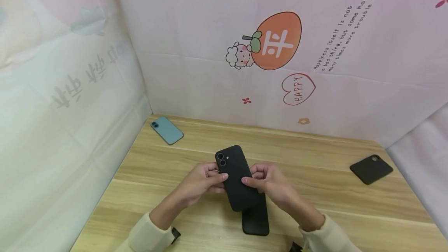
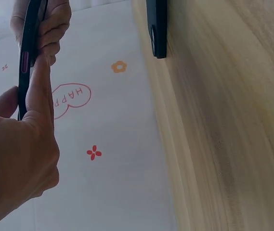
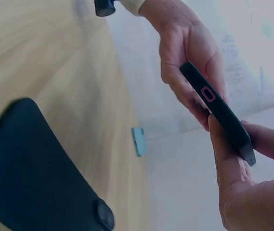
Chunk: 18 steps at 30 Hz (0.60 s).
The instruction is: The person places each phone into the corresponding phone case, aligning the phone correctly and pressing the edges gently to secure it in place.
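Both hands hold a phone in a black case (image 1: 238, 182) above the table, its back with two camera lenses turned upward. My left hand (image 1: 199, 184) pinches one long edge near the lenses, thumb on the back and fingers underneath. On the opposite edge my right hand (image 1: 274, 186) grips lower down, its thumb also pressed on the back. A pinkish outline shows through a side cutout of the held phone (image 3: 218, 108) in the right wrist view. Below it lies a second black phone-shaped piece (image 1: 256, 223), its upper part hidden behind the held phone.
A light blue phone (image 1: 168, 130) lies near the table's back left corner. A black phone case (image 1: 371, 169) with a camera opening rests at the right. The wooden table (image 1: 315, 213) meets printed cloth walls (image 1: 196, 84) at the back and sides.
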{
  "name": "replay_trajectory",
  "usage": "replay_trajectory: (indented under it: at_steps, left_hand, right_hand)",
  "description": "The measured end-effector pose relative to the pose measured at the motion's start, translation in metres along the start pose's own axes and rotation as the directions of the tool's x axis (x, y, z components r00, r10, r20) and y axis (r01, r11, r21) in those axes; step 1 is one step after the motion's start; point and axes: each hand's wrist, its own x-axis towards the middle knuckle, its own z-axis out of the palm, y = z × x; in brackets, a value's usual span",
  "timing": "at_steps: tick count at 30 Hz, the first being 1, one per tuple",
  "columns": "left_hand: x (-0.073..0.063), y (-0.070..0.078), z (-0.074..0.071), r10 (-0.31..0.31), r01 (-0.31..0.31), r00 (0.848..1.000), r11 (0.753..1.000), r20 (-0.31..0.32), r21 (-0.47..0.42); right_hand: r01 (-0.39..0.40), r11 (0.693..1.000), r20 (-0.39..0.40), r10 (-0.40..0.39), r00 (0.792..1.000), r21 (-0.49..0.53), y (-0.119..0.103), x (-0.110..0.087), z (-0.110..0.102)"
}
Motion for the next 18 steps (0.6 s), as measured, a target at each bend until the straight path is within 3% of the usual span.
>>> replay_trajectory:
  at_steps: [5,10,18]
  left_hand:
    - [-0.001,-0.001,-0.003,-0.016,0.017,1.0,0.997,-0.018,0.076]
    - [-0.001,-0.001,-0.01,-0.041,0.039,0.999,0.985,0.009,0.168]
    - [-0.003,-0.006,-0.02,-0.079,0.067,0.996,0.976,0.05,0.209]
  right_hand:
    - [-0.02,0.999,0.027,0.019,0.999,0.046,0.009,0.002,0.005]
    - [-0.017,1.0,0.058,0.016,0.998,0.022,0.017,0.002,0.008]
    - [0.001,1.0,0.066,-0.001,0.998,-0.006,0.026,0.007,0.01]
